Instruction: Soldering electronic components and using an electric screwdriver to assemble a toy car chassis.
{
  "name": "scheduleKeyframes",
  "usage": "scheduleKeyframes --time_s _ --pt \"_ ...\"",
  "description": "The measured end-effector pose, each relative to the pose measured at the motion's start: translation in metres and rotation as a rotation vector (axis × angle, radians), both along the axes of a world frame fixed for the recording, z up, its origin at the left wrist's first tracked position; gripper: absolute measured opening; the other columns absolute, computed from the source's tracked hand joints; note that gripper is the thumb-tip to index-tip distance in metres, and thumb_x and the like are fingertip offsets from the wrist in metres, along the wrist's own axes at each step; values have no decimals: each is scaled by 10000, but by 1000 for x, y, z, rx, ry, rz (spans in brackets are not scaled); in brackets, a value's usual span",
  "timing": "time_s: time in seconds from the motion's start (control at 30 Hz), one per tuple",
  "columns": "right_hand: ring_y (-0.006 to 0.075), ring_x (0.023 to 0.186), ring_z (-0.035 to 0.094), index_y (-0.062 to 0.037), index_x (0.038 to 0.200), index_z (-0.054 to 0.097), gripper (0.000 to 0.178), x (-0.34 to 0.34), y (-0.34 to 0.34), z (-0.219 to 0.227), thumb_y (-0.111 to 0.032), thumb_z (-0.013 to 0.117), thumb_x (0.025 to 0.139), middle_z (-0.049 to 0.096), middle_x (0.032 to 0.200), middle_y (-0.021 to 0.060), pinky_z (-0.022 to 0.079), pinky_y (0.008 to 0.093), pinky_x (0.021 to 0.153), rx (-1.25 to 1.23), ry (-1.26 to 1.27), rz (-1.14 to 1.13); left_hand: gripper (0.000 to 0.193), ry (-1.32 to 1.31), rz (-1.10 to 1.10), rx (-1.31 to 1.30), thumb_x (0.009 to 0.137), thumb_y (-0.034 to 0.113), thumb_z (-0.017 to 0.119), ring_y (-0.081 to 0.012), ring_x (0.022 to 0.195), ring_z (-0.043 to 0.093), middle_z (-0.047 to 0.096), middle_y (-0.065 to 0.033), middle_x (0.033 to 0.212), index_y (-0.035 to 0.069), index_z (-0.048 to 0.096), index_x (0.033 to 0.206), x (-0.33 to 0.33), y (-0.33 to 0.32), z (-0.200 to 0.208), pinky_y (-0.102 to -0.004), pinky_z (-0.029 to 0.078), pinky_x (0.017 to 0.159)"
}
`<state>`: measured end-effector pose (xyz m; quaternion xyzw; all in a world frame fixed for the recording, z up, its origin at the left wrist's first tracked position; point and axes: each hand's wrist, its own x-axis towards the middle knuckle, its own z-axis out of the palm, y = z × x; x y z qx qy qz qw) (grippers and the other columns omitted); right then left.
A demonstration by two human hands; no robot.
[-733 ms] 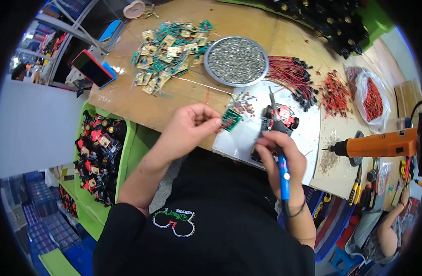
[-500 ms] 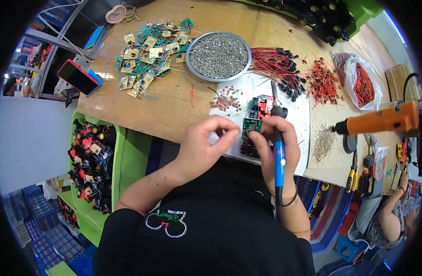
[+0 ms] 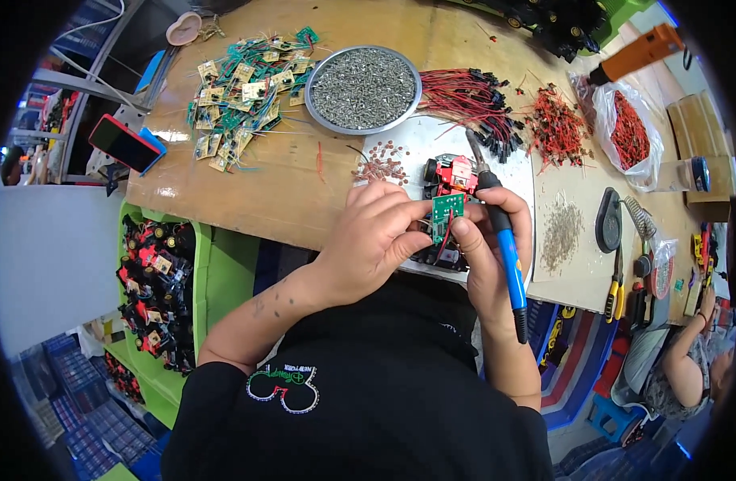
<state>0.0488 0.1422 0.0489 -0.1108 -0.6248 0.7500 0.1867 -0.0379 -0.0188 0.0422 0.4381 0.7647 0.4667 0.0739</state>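
My right hand point(image 3: 496, 248) is closed round the blue handle of a soldering iron point(image 3: 508, 252), its tip pointing away from me. The thumb and fingers of that hand also hold a small green circuit board point(image 3: 446, 210) with a red wire across it. My left hand point(image 3: 376, 232) has its index finger and thumb at the board's left edge, gripping it there; the exact contact is partly hidden. Just behind and below the board, a red and black toy car chassis point(image 3: 454, 172) lies on a white sheet point(image 3: 508, 188).
Behind are a bowl of small metal parts point(image 3: 312, 92), wired circuit boards point(image 3: 252, 92), red leads with black connectors point(image 3: 472, 96) and small brown discs point(image 3: 384, 164). An orange powered tool point(image 3: 640, 54) hangs at right, above a bag of red parts point(image 3: 631, 140). Cutters point(image 3: 615, 298) lie near the edge.
My left hand has moved right to the board, which is now raised and turned more upright. The soldering iron's handle tilts further right. The orange tool has swung away to the far right.
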Motion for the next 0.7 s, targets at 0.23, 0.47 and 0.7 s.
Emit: scheduleKeyframes --time_s 0.23,0.47,0.7 --pt "98 781 575 -66 1211 454 385 -3 -6 2 3 668 899 613 929 59 480 232 701 -140 168 -46 172 -17 -45 -56 892 188 648 -249 913 568 619 -63 851 30 665 958 14 17 -15 -382 383 850" --pt "199 757 643 -66 1295 420 423 5 16 -7 -10 616 924 584 1005 114 541 302 601 -87 86 -49 223 82 45 -98 725 200 785 -243 954 560 625 -29 905 93 676 887 6 8 -14 -387 394 840" --pt "174 723 633 -58 1302 435 424 13 24 -8 -27 625 924 601 981 109 510 271 575 37 -38 -78 177 180 138 -246 740 136 770 -256 914 576 630 -45 876 90 678 884 -6 7 -16 -385 418 825"
